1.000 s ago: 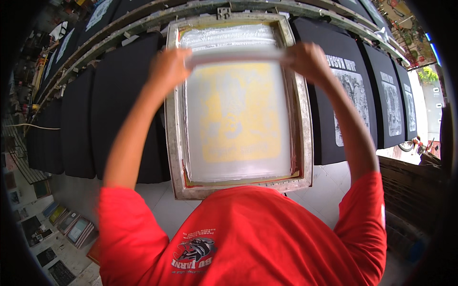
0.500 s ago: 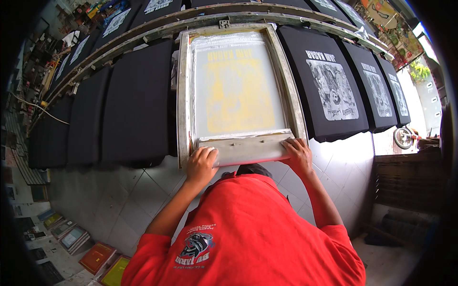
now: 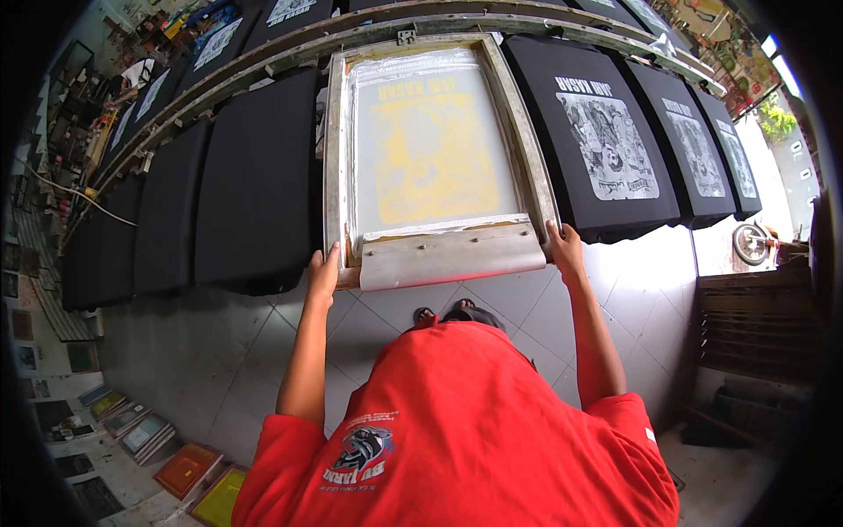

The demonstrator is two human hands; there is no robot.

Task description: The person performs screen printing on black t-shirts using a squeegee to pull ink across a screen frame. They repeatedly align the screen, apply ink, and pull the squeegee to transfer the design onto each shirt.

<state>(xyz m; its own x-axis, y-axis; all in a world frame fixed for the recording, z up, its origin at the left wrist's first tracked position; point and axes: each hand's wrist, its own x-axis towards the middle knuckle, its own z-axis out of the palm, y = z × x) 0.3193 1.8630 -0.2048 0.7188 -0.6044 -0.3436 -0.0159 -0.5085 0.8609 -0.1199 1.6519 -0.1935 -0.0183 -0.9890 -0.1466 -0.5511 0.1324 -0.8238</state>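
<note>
A screen printing frame with a pale mesh and a yellowish stencil area lies over one of the boards in the middle. My left hand grips the frame's near left corner, thumb up along its outer side. At the near right corner, my right hand holds the opposite side rail, its fingers partly hidden under the wood. Across the near end of the mesh rests a wide squeegee with a white ink line along its far edge; neither hand touches it.
To the right are black shirts with white prints on boards; plain black shirts stretch out on the left. A long metal rail runs behind the frame. Coloured screens lean at lower left. A wooden slatted piece stands at right.
Both hands have left the squeegee and moved outward to the frame's near corners. The squeegee now lies tilted back on the mesh, and my body has shifted back slightly.
</note>
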